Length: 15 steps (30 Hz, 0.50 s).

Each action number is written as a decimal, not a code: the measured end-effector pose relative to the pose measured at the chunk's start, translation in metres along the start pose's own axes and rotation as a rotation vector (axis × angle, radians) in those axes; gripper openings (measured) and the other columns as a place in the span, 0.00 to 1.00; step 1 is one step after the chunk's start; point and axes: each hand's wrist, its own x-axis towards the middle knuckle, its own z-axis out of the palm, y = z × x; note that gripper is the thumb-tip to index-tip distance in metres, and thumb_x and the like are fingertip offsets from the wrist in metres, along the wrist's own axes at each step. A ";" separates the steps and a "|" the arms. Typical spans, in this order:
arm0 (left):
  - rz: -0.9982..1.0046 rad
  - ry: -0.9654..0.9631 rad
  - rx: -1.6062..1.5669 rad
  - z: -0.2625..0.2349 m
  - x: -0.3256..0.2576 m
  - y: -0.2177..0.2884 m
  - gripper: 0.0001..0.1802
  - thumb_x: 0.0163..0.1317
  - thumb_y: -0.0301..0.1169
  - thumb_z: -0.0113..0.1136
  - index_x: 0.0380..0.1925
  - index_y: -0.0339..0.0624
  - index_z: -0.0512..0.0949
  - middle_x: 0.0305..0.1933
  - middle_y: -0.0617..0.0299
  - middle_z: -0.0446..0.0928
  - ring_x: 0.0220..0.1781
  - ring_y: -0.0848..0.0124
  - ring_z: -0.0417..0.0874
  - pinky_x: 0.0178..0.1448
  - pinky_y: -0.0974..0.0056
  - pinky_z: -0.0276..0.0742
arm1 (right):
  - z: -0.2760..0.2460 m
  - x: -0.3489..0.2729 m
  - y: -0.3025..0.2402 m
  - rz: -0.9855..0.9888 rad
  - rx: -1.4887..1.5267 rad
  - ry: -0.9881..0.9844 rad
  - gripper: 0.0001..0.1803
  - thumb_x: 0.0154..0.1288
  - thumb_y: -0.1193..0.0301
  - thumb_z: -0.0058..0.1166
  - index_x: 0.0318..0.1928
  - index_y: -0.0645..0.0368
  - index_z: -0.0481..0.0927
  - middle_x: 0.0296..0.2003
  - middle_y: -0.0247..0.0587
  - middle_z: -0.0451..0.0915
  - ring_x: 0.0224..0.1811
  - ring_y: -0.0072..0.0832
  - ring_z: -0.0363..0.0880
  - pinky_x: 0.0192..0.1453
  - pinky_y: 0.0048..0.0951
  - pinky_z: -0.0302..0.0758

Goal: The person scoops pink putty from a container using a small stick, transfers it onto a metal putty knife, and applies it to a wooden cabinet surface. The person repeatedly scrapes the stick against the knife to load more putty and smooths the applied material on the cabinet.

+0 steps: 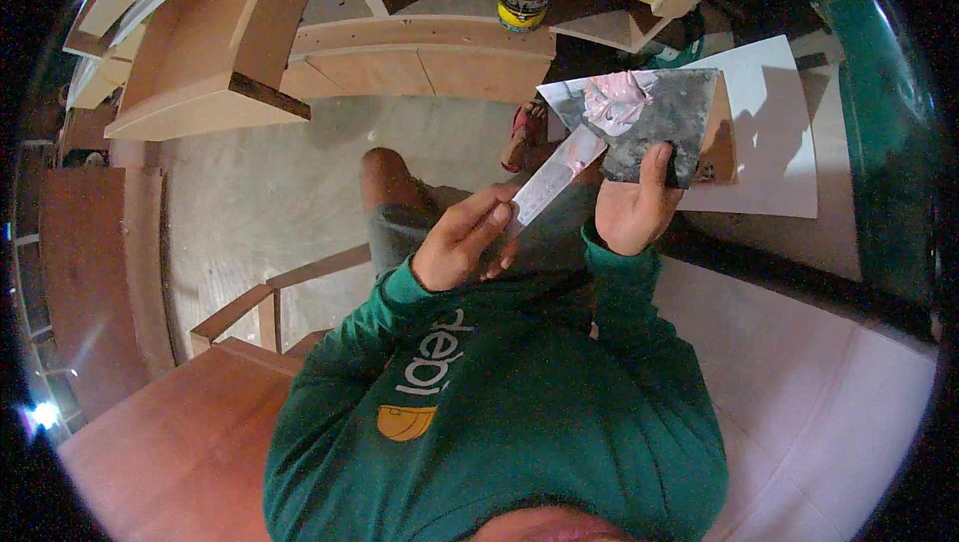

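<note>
My left hand (465, 237) is closed around one end of a flat, pale putty knife (549, 187), which slants up to the right. Pink smears mark its blade, and its far tip meets the edge of a dark, stained mixing board (664, 117). A thick heap of pink putty (616, 102) sits on the board near its upper left. The lower edge of this board is gripped by my right hand (634, 204), thumb on top and the other fingers hidden beneath. Both hands are in front of my lap.
A white panel (784, 167) lies to the right, behind the board. Wooden furniture parts (210, 52) stand at the far left. A yellow and black can (522, 9) is at the far middle, beyond a foot in a red sandal (521, 137). Reddish-brown panel (190, 442) at near left.
</note>
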 end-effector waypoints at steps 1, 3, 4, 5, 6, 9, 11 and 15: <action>0.007 0.008 0.039 0.000 0.001 0.000 0.21 0.84 0.38 0.39 0.68 0.40 0.67 0.26 0.64 0.74 0.20 0.79 0.69 0.25 0.71 0.65 | 0.001 -0.002 -0.001 -0.027 -0.009 -0.036 0.27 0.77 0.70 0.55 0.72 0.62 0.68 0.70 0.40 0.72 0.70 0.34 0.70 0.76 0.42 0.62; 0.039 0.057 0.083 0.005 0.002 -0.001 0.21 0.84 0.38 0.40 0.67 0.40 0.67 0.26 0.64 0.75 0.20 0.79 0.69 0.25 0.71 0.65 | 0.004 -0.003 -0.002 -0.079 -0.023 -0.110 0.26 0.78 0.71 0.53 0.72 0.62 0.67 0.69 0.41 0.72 0.70 0.35 0.70 0.77 0.43 0.61; 0.055 0.084 0.106 0.007 0.003 -0.001 0.21 0.84 0.38 0.40 0.67 0.40 0.68 0.26 0.64 0.75 0.20 0.79 0.69 0.25 0.70 0.65 | 0.002 -0.005 -0.001 -0.083 -0.024 -0.068 0.25 0.76 0.70 0.56 0.69 0.62 0.70 0.67 0.42 0.74 0.68 0.36 0.72 0.75 0.43 0.64; 0.056 0.080 0.087 0.006 0.003 0.000 0.20 0.84 0.38 0.40 0.67 0.40 0.68 0.26 0.64 0.75 0.20 0.79 0.69 0.25 0.71 0.64 | -0.004 -0.008 0.003 -0.087 -0.025 -0.026 0.23 0.74 0.70 0.58 0.67 0.62 0.74 0.65 0.43 0.77 0.66 0.36 0.74 0.74 0.42 0.66; 0.055 0.067 0.066 0.005 0.004 0.002 0.20 0.84 0.38 0.40 0.67 0.40 0.68 0.26 0.64 0.75 0.20 0.79 0.69 0.25 0.71 0.64 | -0.012 -0.011 0.004 -0.098 -0.082 -0.035 0.23 0.74 0.70 0.58 0.67 0.62 0.74 0.65 0.43 0.77 0.66 0.37 0.74 0.74 0.42 0.67; 0.074 0.054 0.050 0.005 0.005 0.015 0.20 0.84 0.38 0.41 0.67 0.41 0.69 0.25 0.64 0.75 0.20 0.79 0.69 0.25 0.71 0.63 | -0.034 -0.018 0.006 -0.108 -0.297 -0.128 0.26 0.76 0.71 0.55 0.70 0.61 0.69 0.67 0.42 0.74 0.69 0.38 0.71 0.76 0.44 0.64; 0.098 0.048 0.042 0.003 0.007 0.021 0.21 0.84 0.38 0.41 0.67 0.41 0.69 0.25 0.64 0.75 0.20 0.80 0.68 0.26 0.71 0.63 | -0.035 -0.021 0.002 -0.069 -0.371 -0.119 0.27 0.76 0.72 0.55 0.72 0.61 0.68 0.68 0.42 0.73 0.70 0.39 0.71 0.76 0.45 0.64; 0.117 0.050 0.039 0.002 0.004 0.033 0.20 0.84 0.38 0.41 0.67 0.39 0.69 0.25 0.65 0.75 0.20 0.79 0.68 0.25 0.71 0.64 | -0.033 -0.026 -0.001 0.036 -0.292 -0.004 0.26 0.77 0.71 0.54 0.71 0.61 0.68 0.67 0.42 0.74 0.69 0.38 0.72 0.77 0.45 0.64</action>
